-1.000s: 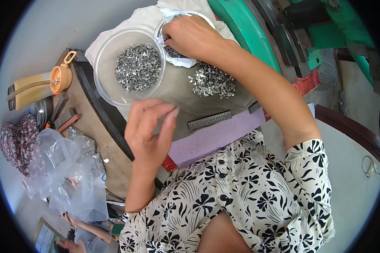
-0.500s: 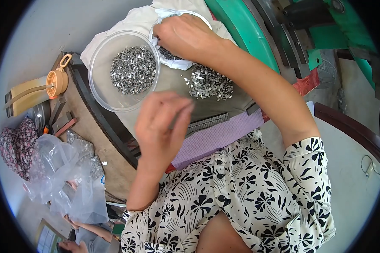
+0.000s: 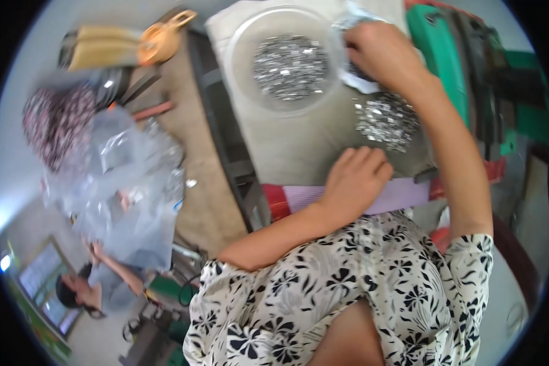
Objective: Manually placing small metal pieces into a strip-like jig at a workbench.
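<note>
My left hand (image 3: 358, 180) is curled over the near edge of the grey-beige cloth (image 3: 268, 152), just short of a pile of small shiny metal pieces (image 3: 387, 121). Its fingertips are bent under, so whatever they hold is hidden. My right hand (image 3: 381, 52) is closed and reaches into a container lined with white plastic (image 3: 358, 80), where dark bits show below the fingers. What it grips cannot be made out. To the left of that container stands a round clear tub (image 3: 241, 85) with many small metal pieces (image 3: 291, 66) in it.
Green machinery (image 3: 440, 61) borders the right side. A purple mat (image 3: 402, 192) lies along the near edge. On the left bench are an orange-lidded bottle (image 3: 158, 44), a red-handled tool (image 3: 154, 110) and clear plastic bags (image 3: 128, 183). Another person (image 3: 104, 287) is at lower left.
My left hand has come down from above the cloth to its near edge and moved right. My right hand stays at the lined container. The whole view has shifted, with the scene now further right.
</note>
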Motion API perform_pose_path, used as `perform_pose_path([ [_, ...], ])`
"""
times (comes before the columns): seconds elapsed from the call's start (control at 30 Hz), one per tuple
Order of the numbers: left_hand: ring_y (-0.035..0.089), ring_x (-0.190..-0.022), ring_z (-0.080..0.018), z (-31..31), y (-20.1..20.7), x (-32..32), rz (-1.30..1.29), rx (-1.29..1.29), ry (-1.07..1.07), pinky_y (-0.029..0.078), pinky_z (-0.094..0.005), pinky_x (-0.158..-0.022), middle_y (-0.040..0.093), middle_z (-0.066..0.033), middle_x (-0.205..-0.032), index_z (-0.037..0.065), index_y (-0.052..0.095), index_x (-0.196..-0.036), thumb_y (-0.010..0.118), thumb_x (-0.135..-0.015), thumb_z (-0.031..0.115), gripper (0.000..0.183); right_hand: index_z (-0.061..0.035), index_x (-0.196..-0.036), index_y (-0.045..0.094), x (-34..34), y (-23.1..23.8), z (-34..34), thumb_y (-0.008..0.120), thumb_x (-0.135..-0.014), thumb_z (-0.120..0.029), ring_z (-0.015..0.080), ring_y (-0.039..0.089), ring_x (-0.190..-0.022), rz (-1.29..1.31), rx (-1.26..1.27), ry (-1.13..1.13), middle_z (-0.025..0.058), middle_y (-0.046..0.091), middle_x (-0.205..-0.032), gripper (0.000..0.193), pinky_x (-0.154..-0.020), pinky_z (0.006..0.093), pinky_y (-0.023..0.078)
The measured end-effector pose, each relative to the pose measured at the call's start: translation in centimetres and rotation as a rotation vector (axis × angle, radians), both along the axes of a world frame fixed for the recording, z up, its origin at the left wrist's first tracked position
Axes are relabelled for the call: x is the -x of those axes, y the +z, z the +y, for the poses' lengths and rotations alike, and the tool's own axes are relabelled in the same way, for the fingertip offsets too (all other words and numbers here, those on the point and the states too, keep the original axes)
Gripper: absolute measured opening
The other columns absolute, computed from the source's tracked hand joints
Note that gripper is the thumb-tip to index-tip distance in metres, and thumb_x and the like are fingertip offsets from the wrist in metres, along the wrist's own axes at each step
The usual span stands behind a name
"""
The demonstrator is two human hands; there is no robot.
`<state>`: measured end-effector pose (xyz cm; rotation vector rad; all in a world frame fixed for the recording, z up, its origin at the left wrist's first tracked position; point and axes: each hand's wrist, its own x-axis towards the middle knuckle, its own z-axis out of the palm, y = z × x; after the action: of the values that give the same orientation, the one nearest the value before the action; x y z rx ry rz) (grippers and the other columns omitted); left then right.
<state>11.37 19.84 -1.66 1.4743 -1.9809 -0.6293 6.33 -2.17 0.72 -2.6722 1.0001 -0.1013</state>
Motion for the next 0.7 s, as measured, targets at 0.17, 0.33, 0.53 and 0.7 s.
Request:
perform_pose_path([
  [0.17,0.055,-0.088,-0.0222,0.0,0.2,0.1,-0.059,0.062,0.007,0.043,-0.035,-0.079,0.055,-0.0051,-0.089,0.007,0.062,-0.085,0.066,-0.081,0.013,0.008,0.0003,-0.079,0.07,-0.4,0.4,0.6,0.071,-0.078,-0.012,0.0416,0.067,-0.077,-0.169,0.032,0.013,0.023,0.068,-0.079,0.012,-0.071,0.0493,0.053],
  [0.33,0.055,-0.088,-0.0236,-0.2,0.9,-0.8,0.038,0.033,-0.028,0.044,-0.0357,-0.08,0.055,-0.0057,-0.092,0.007,0.062,-0.091,0.07,-0.08,0.011,0.015,0.0,-0.083,0.071,-0.9,0.8,0.4,0.071,-0.079,-0.013,0.0418,0.067,-0.077,-0.104,0.011,0.021,0.0235,0.068,-0.079,0.013,-0.072,0.0488,0.054],
  [0.53,0.06,-0.085,-0.026,-1.8,2.5,-2.7,0.245,0.145,0.068,0.051,-0.0376,-0.074,0.058,-0.0083,-0.098,0.004,0.064,-0.096,0.074,-0.08,0.007,0.02,-0.0002,-0.085,0.071,-0.7,-0.1,0.4,0.069,-0.079,-0.011,0.0414,0.068,-0.078,-0.165,-0.106,-0.007,0.0233,0.069,-0.08,0.013,-0.072,0.0474,0.054],
  [0.7,0.064,-0.087,-0.03,-3.9,4.0,-4.8,0.254,0.22,0.181,0.053,-0.0369,-0.075,0.064,-0.0111,-0.098,0.004,0.066,-0.096,0.073,-0.079,-0.001,0.02,0.0013,-0.094,0.073,1.4,0.3,0.9,0.073,-0.081,-0.016,0.0293,0.07,-0.073,-0.3,-0.351,-0.218,0.0181,0.071,-0.08,0.022,-0.07,0.0383,0.054],
])
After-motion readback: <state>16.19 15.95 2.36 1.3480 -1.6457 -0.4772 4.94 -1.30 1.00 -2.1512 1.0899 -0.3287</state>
